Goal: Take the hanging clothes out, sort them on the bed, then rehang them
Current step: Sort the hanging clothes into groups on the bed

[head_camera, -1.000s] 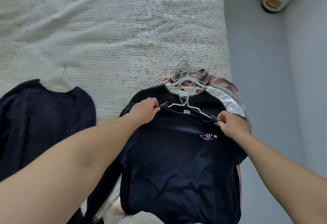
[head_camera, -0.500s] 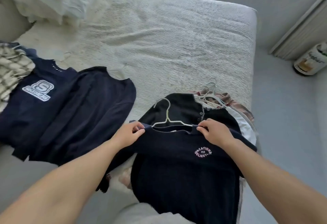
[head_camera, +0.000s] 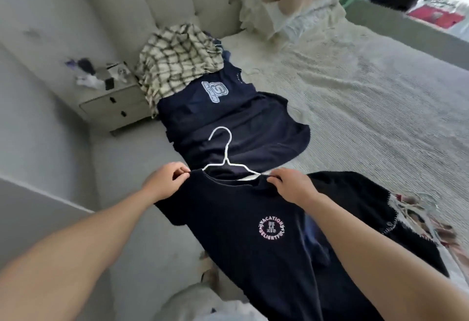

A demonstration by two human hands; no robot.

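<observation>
A pale bed point(head_camera: 368, 97) fills the right of the frame, sorted dark shirts point(head_camera: 236, 122) lying at centre, and low in the middle a navy T-shirt point(head_camera: 253, 239) on a white hanger point(head_camera: 225, 153) is pinched at its shoulders by the left hand point(head_camera: 165, 181) and right hand point(head_camera: 291, 186).

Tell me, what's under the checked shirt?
A navy shirt with an S logo pokes out beneath the checked shirt. Anything deeper is covered.
</observation>
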